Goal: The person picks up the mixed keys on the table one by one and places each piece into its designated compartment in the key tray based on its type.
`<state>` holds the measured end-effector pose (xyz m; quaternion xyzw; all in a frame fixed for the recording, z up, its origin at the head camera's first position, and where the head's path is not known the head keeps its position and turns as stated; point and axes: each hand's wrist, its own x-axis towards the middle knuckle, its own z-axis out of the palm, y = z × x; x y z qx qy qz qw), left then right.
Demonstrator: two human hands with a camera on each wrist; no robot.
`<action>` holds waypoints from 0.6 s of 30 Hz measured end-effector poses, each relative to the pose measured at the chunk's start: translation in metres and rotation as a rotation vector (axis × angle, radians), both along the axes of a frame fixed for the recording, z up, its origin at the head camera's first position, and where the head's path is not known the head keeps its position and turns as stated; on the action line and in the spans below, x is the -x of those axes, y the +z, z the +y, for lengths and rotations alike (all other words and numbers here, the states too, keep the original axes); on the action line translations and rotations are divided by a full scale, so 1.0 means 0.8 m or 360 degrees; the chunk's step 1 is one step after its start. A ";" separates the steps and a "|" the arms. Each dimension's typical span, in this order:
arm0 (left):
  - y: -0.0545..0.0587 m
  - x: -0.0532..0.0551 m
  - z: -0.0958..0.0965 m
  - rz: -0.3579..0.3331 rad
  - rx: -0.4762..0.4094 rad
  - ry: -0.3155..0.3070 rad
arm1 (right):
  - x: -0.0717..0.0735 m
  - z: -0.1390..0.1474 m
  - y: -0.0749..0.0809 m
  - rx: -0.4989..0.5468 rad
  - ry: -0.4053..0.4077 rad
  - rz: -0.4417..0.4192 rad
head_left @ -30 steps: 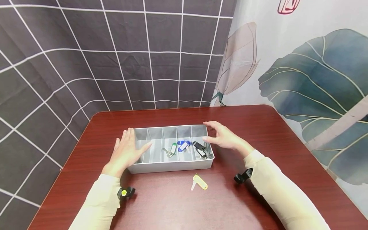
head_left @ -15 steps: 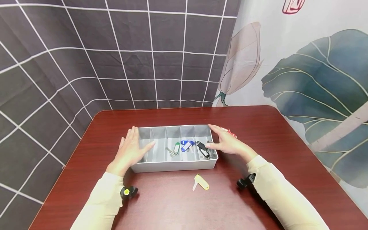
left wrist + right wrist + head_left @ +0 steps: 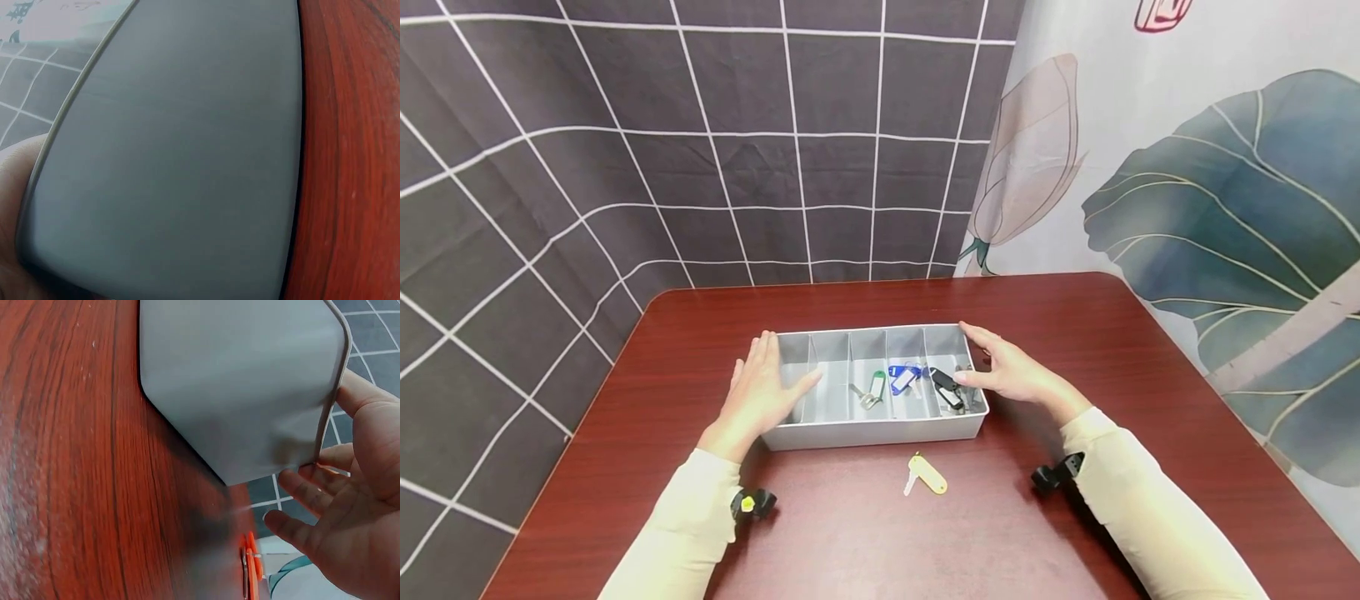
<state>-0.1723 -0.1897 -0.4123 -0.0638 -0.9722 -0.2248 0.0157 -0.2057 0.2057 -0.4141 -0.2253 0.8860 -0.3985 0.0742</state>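
A grey tray [image 3: 872, 433] with several compartments rests on the table between my hands. My left hand [image 3: 758, 400] lies along its left end, fingers straight, thumb stretched over the rim. My right hand [image 3: 1018, 377] touches the right end, fingertips at the far corner and thumb over the edge; in the right wrist view its fingers [image 3: 300, 534] are spread and relaxed. A green-tagged key [image 3: 877, 386] occupies the middle compartment. Blue key tags [image 3: 904, 379] lie right of it, and black key tags [image 3: 946, 387] fill the rightmost one.
On the table in front of the tray lies a key with a yellow tag [image 3: 931, 475]. A red-orange key tag [image 3: 252, 569] is beyond the right hand, largely hidden in the head view. Curtains hang behind the red-brown table [image 3: 850, 533].
Both hands have shifted right together, and the tray has slid right with them, relative to the yellow-tagged key. The red tag showed behind my right hand half a second ago.
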 end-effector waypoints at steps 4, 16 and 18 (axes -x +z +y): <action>0.000 0.003 0.005 -0.0007 0.0009 0.0004 | 0.003 0.005 -0.002 0.0056 0.0008 -0.0020; -0.001 0.011 0.015 0.0015 -0.0001 0.0030 | 0.011 0.012 -0.007 0.0105 -0.0027 -0.0022; -0.001 0.012 0.014 0.0007 0.0003 0.0036 | 0.012 0.011 -0.008 0.0116 -0.0035 -0.0033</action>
